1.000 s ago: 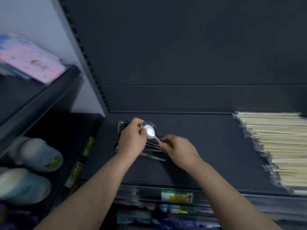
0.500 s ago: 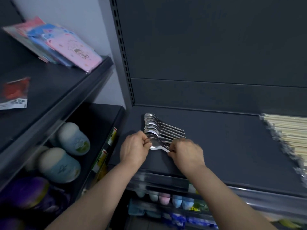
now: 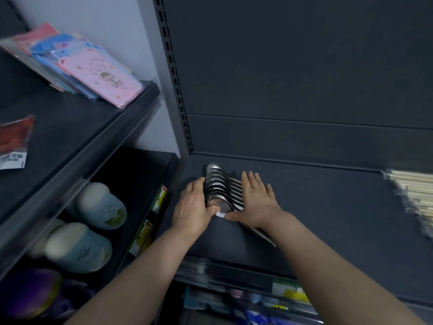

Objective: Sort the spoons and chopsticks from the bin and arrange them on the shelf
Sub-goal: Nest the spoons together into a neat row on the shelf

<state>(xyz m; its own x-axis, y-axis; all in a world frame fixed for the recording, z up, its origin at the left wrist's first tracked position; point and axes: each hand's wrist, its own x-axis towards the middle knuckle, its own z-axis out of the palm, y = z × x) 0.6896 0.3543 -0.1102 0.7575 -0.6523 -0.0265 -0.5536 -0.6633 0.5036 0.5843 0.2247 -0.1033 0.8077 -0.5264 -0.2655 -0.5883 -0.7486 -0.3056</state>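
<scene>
Several metal spoons lie in an overlapping row at the left end of the dark shelf, bowls to the left, handles pointing right. My left hand lies flat against the bowls' left side, its thumb touching the nearest spoon. My right hand presses flat on the handles with straight fingers. One spoon handle sticks out below my right wrist. A wrapped pack of wooden chopsticks lies at the shelf's right end. No bin is in view.
A slotted upright post stands left of the shelf. On the neighbouring unit lie pink and blue packets above and pale blue plush items below. Price labels line the shelf's front edge.
Both hands let go of the nearest spoon and flattened out: the left beside the bowls, the right on top of the handles. The camera swung left.
</scene>
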